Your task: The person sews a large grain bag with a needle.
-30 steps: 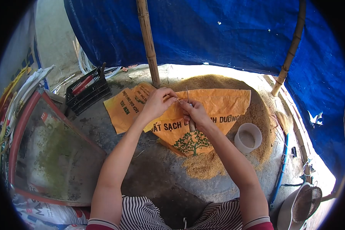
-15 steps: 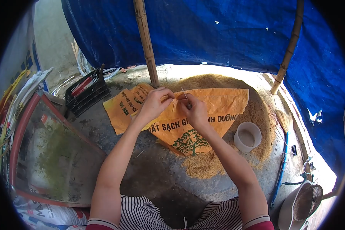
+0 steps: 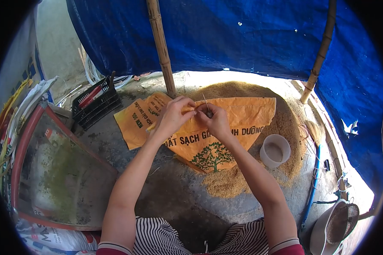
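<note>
An orange printed sack (image 3: 191, 151) with dark lettering and a green tree lies over a heap of husk-like grain. My left hand (image 3: 177, 114) pinches the sack's upper edge near its left end, fingers closed. Close beside it, fingertips almost meeting, my right hand (image 3: 215, 121) is closed on a thin needle-like rod (image 3: 204, 98) whose tip points up and away from me. Its lower end is hidden in the fingers. A second piece of orange sack (image 3: 134, 123) lies flat to the left of my left hand.
Loose grain (image 3: 225, 185) spreads on the concrete floor. A white tub (image 3: 275, 151) stands in it, right of the sack. A blue-handled broom (image 3: 317, 170) and a sieve (image 3: 342, 223) are at right. A black crate (image 3: 97, 104), a red-framed panel (image 3: 64, 170) and a bamboo pole (image 3: 161, 46) stand leftward.
My right hand has shifted slightly toward my left hand, and the fingertips have come together at the sack's edge. The rod stands a little higher. The sack lies as before.
</note>
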A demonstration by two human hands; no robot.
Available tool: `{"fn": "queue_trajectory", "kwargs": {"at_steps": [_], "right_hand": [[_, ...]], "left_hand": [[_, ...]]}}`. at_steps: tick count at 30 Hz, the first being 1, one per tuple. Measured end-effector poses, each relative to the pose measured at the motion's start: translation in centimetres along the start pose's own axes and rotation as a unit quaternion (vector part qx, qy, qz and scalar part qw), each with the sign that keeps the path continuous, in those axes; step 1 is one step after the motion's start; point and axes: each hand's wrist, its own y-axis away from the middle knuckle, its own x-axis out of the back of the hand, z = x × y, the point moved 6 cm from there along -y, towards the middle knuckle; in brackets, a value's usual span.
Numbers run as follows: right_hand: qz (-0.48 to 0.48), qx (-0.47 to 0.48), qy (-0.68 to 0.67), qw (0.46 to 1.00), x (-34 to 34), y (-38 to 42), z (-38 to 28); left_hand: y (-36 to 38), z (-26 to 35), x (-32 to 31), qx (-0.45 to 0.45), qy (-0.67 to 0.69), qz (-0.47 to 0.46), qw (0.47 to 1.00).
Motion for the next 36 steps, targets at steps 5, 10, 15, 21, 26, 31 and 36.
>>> {"fn": "queue_trajectory", "kwargs": {"at_steps": [5, 10, 15, 21, 26, 31, 36], "right_hand": [[-0.034, -0.064, -0.082, 0.994, -0.1, 0.1, 0.6], [-0.037, -0.076, -0.122, 0.989, -0.3, 0.0, 0.8], [-0.050, -0.076, -0.113, 0.990, 0.0, 0.0, 0.7], [-0.069, -0.097, -0.114, 0.986, 0.0, 0.1, 0.9], [-0.068, -0.125, -0.114, 0.983, 0.2, 0.1, 0.4], [-0.027, -0.061, -0.094, 0.993, 0.1, 0.1, 0.5], [-0.022, -0.052, -0.094, 0.994, 0.1, 0.1, 0.8]], "left_hand": [[0.0, 0.5, 0.1, 0.021, -0.054, 0.000, 0.998], [0.2, -0.1, -0.4, -0.013, -0.062, 0.017, 0.998], [0.1, -0.1, -0.5, -0.020, -0.079, 0.022, 0.996], [0.2, -0.3, -0.9, -0.030, -0.074, 0.012, 0.997], [0.0, -0.8, -0.7, -0.010, -0.065, -0.002, 0.998], [-0.3, -1.3, -0.2, 0.005, -0.036, -0.043, 0.998], [-0.5, -2.1, 0.3, 0.022, -0.022, -0.067, 0.997]]}}
